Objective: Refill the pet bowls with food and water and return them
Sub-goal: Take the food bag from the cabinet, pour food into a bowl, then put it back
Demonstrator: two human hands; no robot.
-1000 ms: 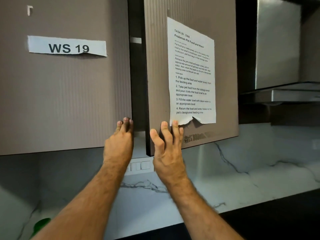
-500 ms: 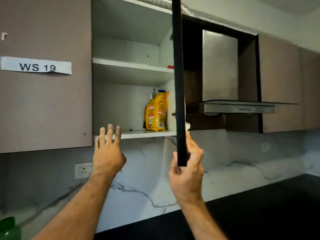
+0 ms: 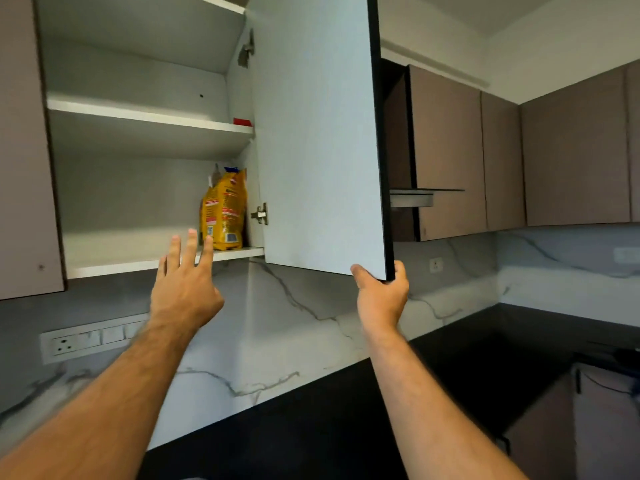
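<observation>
Food bag (image 3: 224, 208) stood upright on the lower shelf (image 3: 138, 263), just beyond the left hand (image 3: 185, 289) fingers (image 3: 189, 247), which were straight and spread. Right hand (image 3: 381, 296) gripped the cupboard door (image 3: 318, 133) corner.

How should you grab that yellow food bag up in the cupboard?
Probably round the middle of the upright yellow plastic pet food bag, coming from its left and front. The cupboard's white side wall hugs its right side, and the crumpled top looks floppy. The open left hand is raised near it; the right hand grips the white cupboard door.
</observation>
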